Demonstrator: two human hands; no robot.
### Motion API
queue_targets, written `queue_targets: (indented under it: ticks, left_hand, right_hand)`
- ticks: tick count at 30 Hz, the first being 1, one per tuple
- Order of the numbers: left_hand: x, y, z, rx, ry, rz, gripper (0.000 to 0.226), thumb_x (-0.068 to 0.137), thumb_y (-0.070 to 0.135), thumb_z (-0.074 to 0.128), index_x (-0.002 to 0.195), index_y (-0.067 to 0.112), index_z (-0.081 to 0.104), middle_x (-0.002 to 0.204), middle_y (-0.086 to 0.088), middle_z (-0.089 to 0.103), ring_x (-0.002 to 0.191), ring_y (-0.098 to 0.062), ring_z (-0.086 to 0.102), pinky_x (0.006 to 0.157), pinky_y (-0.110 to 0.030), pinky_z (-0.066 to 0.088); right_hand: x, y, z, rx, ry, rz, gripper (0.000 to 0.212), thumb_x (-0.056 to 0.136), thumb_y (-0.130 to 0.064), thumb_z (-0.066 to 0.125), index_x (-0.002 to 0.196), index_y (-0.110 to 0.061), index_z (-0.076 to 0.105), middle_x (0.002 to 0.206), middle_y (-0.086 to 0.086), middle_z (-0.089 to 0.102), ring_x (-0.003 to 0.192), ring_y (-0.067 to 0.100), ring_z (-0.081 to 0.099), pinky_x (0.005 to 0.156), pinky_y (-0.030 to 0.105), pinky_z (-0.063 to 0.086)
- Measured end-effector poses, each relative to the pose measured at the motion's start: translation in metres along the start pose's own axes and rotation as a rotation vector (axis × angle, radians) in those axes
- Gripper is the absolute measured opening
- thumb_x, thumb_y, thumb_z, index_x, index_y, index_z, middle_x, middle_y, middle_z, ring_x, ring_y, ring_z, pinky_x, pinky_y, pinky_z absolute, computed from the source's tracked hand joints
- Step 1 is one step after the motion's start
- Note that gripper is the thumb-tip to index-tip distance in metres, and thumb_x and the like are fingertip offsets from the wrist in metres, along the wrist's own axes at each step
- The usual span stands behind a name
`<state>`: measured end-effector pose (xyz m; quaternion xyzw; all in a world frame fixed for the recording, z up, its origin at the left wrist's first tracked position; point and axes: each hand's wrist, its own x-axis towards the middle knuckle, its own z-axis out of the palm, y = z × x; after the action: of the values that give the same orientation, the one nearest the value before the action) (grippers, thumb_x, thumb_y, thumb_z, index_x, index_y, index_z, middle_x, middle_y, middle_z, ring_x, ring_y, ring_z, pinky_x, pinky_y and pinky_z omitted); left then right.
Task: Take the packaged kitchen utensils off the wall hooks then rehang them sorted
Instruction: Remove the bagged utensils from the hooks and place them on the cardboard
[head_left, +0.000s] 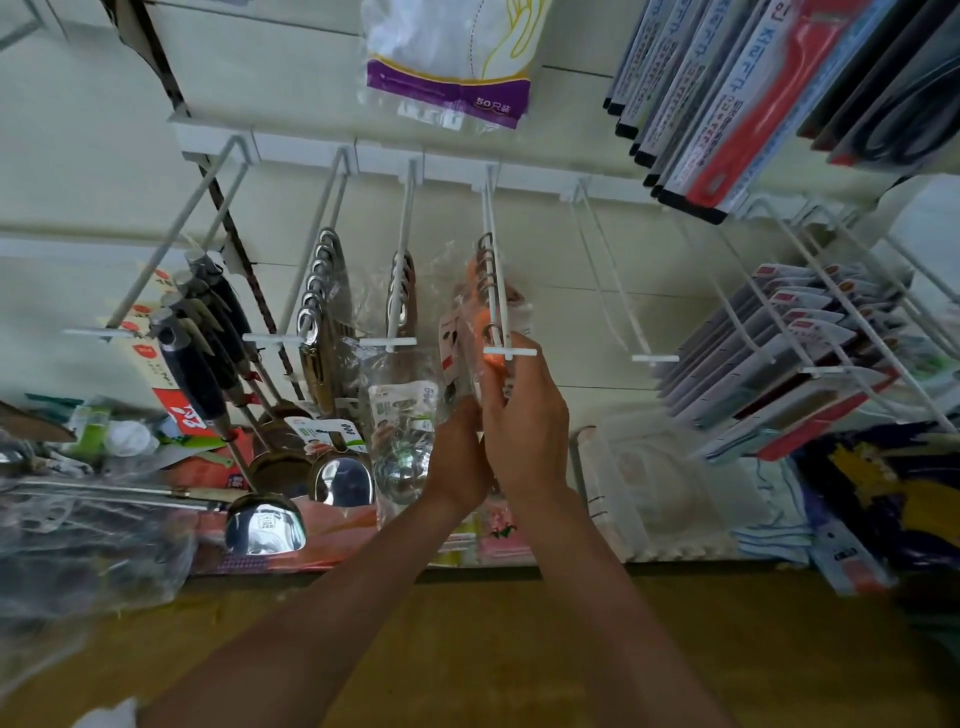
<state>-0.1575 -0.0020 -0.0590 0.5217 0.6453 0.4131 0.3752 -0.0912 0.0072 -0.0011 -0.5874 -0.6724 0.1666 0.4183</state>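
Observation:
White wire hooks jut from a wall rail. On the fourth hook (497, 291) hang several orange-handled utensils in clear plastic packs (470, 332). My right hand (524, 415) grips the front pack near the hook's tip, fingers curled round its upper part. My left hand (457, 452) holds the same bundle lower down from the left. To the left, black-handled ladles (208, 353), steel ladles (324, 322) and packaged steel utensils (402, 395) hang on their own hooks. The fifth hook (618, 291) is bare.
A glove pack (452, 62) hangs above. Carded packs (727, 104) fill hooks at upper right and flat carded packs (779, 364) at right. A shelf below holds loose goods, a clear plastic container (660, 499) and bagged items (78, 535). A brown floor lies underneath.

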Motion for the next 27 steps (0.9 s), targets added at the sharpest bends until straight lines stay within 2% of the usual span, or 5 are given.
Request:
queue_targets:
  ticks: [6, 9, 16, 23, 27]
  left_hand:
    - [-0.014, -0.011, -0.010, -0.029, 0.019, 0.094, 0.017, 0.097, 0.004, 0.053, 0.112, 0.005, 0.061, 0.097, -0.004, 0.071, 0.087, -0.019, 0.067, 0.075, -0.042, 0.056]
    - [-0.025, -0.012, -0.016, 0.004, 0.010, 0.132, 0.014, 0.097, 0.005, 0.055, 0.109, 0.007, 0.062, 0.098, 0.002, 0.072, 0.088, -0.011, 0.067, 0.076, -0.039, 0.056]
    - [-0.049, -0.022, -0.025, -0.012, -0.033, 0.096, 0.014, 0.098, 0.008, 0.054, 0.109, 0.013, 0.061, 0.098, 0.006, 0.072, 0.093, -0.008, 0.067, 0.081, -0.044, 0.056]
    - [-0.070, -0.041, -0.064, -0.006, 0.000, 0.022, 0.021, 0.097, 0.014, 0.052, 0.117, 0.014, 0.060, 0.104, 0.002, 0.070, 0.095, -0.015, 0.067, 0.081, -0.048, 0.056]
    - [-0.087, -0.060, -0.109, 0.038, 0.079, 0.027, 0.017, 0.098, 0.012, 0.052, 0.113, 0.015, 0.059, 0.094, 0.006, 0.069, 0.083, -0.011, 0.066, 0.069, -0.037, 0.055]
  right_hand:
    - [-0.009, 0.000, -0.012, 0.061, -0.075, 0.011, 0.026, 0.099, -0.026, 0.059, 0.123, -0.016, 0.056, 0.112, -0.003, 0.070, 0.099, 0.008, 0.061, 0.069, 0.000, 0.038]
    - [-0.018, -0.003, -0.016, 0.090, -0.079, 0.033, 0.029, 0.099, -0.026, 0.059, 0.127, -0.019, 0.055, 0.117, -0.006, 0.068, 0.097, -0.004, 0.055, 0.072, -0.005, 0.037]
    - [-0.045, -0.011, -0.018, 0.152, -0.093, 0.039, 0.036, 0.099, -0.030, 0.059, 0.134, -0.027, 0.052, 0.124, -0.010, 0.065, 0.109, 0.002, 0.061, 0.086, 0.021, 0.056]
    - [-0.067, -0.041, 0.010, 0.138, -0.148, -0.004, 0.034, 0.097, -0.032, 0.062, 0.130, -0.028, 0.054, 0.120, -0.013, 0.066, 0.102, -0.007, 0.057, 0.079, 0.001, 0.043]
    - [-0.086, -0.073, 0.045, 0.167, -0.200, -0.065, 0.036, 0.096, -0.031, 0.064, 0.130, -0.024, 0.055, 0.121, -0.007, 0.067, 0.104, 0.005, 0.063, 0.080, 0.021, 0.055]
